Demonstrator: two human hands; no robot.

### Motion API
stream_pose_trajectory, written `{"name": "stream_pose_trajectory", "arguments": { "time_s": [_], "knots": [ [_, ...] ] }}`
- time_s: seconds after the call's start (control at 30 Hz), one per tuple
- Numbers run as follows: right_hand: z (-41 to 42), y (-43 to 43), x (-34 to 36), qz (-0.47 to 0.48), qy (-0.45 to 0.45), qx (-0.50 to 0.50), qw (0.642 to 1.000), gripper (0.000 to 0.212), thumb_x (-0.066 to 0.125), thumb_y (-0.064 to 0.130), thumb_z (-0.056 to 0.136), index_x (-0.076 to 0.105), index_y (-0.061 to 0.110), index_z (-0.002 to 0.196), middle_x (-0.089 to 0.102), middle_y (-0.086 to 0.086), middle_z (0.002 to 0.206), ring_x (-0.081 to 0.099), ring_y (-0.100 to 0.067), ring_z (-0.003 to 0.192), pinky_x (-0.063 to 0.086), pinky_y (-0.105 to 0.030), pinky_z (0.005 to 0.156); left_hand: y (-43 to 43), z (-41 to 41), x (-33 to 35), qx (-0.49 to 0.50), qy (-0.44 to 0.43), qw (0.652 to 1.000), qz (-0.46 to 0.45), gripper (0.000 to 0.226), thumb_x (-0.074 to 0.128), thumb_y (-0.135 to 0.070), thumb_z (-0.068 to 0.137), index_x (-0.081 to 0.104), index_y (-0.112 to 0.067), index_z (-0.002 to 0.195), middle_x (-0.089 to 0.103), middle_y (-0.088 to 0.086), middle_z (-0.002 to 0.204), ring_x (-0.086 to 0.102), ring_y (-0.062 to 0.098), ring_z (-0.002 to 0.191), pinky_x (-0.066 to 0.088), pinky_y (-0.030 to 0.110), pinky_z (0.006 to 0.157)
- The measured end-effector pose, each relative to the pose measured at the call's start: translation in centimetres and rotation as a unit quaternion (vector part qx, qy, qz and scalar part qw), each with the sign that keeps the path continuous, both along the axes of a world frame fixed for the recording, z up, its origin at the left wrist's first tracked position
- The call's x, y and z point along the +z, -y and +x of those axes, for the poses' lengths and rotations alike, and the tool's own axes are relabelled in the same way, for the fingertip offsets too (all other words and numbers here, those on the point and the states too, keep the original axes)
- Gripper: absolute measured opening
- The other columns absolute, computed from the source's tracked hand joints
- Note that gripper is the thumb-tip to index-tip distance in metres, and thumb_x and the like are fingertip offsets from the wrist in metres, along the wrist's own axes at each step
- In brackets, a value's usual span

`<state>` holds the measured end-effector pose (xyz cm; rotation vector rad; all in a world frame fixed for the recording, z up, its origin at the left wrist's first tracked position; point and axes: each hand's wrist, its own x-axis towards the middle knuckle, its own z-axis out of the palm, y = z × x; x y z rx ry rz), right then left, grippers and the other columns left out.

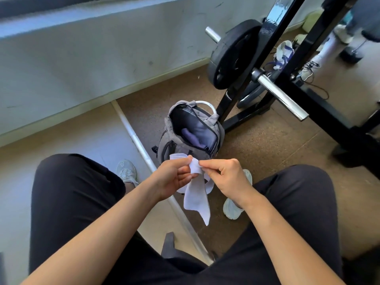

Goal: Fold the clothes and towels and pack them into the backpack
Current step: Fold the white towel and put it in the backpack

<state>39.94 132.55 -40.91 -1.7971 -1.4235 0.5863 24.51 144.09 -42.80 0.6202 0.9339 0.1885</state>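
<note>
A grey backpack (185,145) stands unzipped on the floor in front of my knees, with folded purple-blue cloth (195,134) inside its dark main pocket. Both hands hold a small white cloth (196,194), possibly a sock, just in front of the bag's lower edge. My left hand (174,177) pinches its upper end. My right hand (228,177) pinches the same end from the right. The rest of the cloth hangs down between my knees.
A black weight rack (287,85) with a plate (232,56) and chrome bar (281,97) stands right behind the backpack. A white-and-blue cloth (283,53) lies on the floor beyond it. Another person's legs (349,27) are at the top right. A wall (82,58) runs along the left.
</note>
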Motion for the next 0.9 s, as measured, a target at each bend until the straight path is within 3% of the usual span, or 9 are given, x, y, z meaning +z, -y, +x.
{"name": "stream_pose_trajectory", "arguments": {
  "time_s": [0.2, 0.27, 0.33, 0.43, 0.5, 0.57, 0.67, 0.8, 0.9],
  "knots": [
    [-0.3, -0.3, 0.5, -0.012, 0.074, 0.053, 0.996, 0.031, 0.077, 0.022, 0.084, 0.075, 0.020, 0.116, 0.075, 0.008, 0.111, 0.069, -0.004, 0.101, 0.056, -0.026, 0.088, 0.1, 0.0, 0.4, 0.007, 0.006, 1.000, 0.005, 0.019, 0.070, -0.027, 0.096, 0.064, -0.009, 0.092, 0.060, 0.002, 0.063, 0.068, 0.013, 0.060, 0.057, 0.017, 0.060],
    [-0.6, -0.5, 0.4, -0.037, 0.093, 0.063, 0.993, 0.035, 0.079, 0.030, 0.081, 0.070, 0.024, 0.115, 0.073, 0.010, 0.104, 0.067, -0.006, 0.094, 0.055, -0.029, 0.084, 0.2, -0.1, 0.3, -0.001, 0.008, 1.000, 0.029, 0.019, 0.067, -0.018, 0.098, 0.058, -0.012, 0.082, 0.047, 0.000, 0.059, 0.062, 0.010, 0.050, 0.054, 0.017, 0.056],
    [-0.9, -0.6, 0.2, -0.046, 0.089, 0.059, 0.993, 0.032, 0.078, 0.031, 0.082, 0.067, 0.025, 0.112, 0.071, 0.009, 0.094, 0.065, -0.009, 0.086, 0.054, -0.033, 0.078, 0.1, -0.2, 0.1, -0.010, 0.001, 0.998, 0.066, 0.024, 0.065, -0.010, 0.098, 0.055, -0.012, 0.077, 0.052, 0.002, 0.058, 0.065, 0.012, 0.053, 0.054, 0.018, 0.056],
    [-0.8, -0.6, -0.4, -0.046, 0.034, 0.030, 0.998, 0.026, 0.075, 0.017, 0.084, 0.069, 0.021, 0.109, 0.071, 0.005, 0.090, 0.067, -0.012, 0.085, 0.055, -0.035, 0.078, -0.3, -0.5, 0.5, -0.019, 0.009, 0.994, 0.106, 0.019, 0.064, -0.005, 0.097, 0.059, -0.013, 0.080, 0.068, 0.009, 0.069, 0.072, 0.017, 0.065, 0.053, 0.017, 0.056],
    [-0.6, -0.6, -0.6, -0.049, -0.027, 0.006, 0.998, 0.030, 0.070, 0.002, 0.083, 0.073, 0.018, 0.108, 0.074, 0.005, 0.092, 0.070, -0.009, 0.091, 0.056, -0.034, 0.083, -0.5, -0.5, 0.9, -0.028, 0.013, 0.992, 0.120, 0.006, 0.064, -0.004, 0.097, 0.065, -0.010, 0.097, 0.070, 0.010, 0.071, 0.068, 0.015, 0.059, 0.050, 0.016, 0.054],
    [-0.6, -0.7, -0.4, -0.055, -0.103, -0.012, 0.993, 0.027, 0.071, 0.002, 0.086, 0.076, 0.020, 0.105, 0.077, 0.004, 0.094, 0.072, -0.011, 0.093, 0.057, -0.037, 0.086, -0.4, -0.4, 0.9, -0.036, -0.002, 0.988, 0.150, 0.014, 0.064, -0.004, 0.096, 0.068, -0.008, 0.108, 0.071, 0.011, 0.071, 0.063, 0.017, 0.059, 0.049, 0.019, 0.057],
    [-0.6, -0.9, 0.1, -0.052, -0.202, -0.040, 0.977, 0.015, 0.072, 0.017, 0.091, 0.076, 0.029, 0.099, 0.078, 0.001, 0.093, 0.072, -0.022, 0.093, 0.056, -0.039, 0.085, -0.9, -0.6, 0.6, -0.052, -0.052, 0.939, 0.336, 0.025, 0.067, -0.012, 0.081, 0.073, -0.015, 0.105, 0.066, 0.001, 0.072, 0.056, 0.014, 0.066, 0.044, 0.022, 0.063],
    [-0.2, -0.9, 0.3, -0.065, -0.264, -0.052, 0.961, 0.014, 0.069, 0.016, 0.094, 0.075, 0.011, 0.106, 0.078, -0.006, 0.094, 0.073, -0.025, 0.094, 0.056, -0.033, 0.082, -1.6, -1.4, 0.6, -0.218, -0.022, 0.820, 0.528, 0.035, 0.077, -0.023, 0.080, 0.072, -0.031, 0.114, 0.068, -0.012, 0.110, 0.060, 0.006, 0.108, 0.046, 0.020, 0.091],
    [-0.1, -0.9, -0.1, -0.078, -0.255, -0.054, 0.962, 0.012, 0.070, 0.017, 0.094, 0.071, 0.008, 0.102, 0.076, -0.014, 0.086, 0.073, -0.028, 0.083, 0.056, -0.042, 0.081, -0.8, -1.1, 0.7, -0.220, -0.010, 0.834, 0.506, 0.012, 0.079, -0.026, 0.090, 0.075, -0.018, 0.098, 0.075, -0.006, 0.091, 0.069, 0.011, 0.089, 0.052, 0.027, 0.080]
  ]
}}
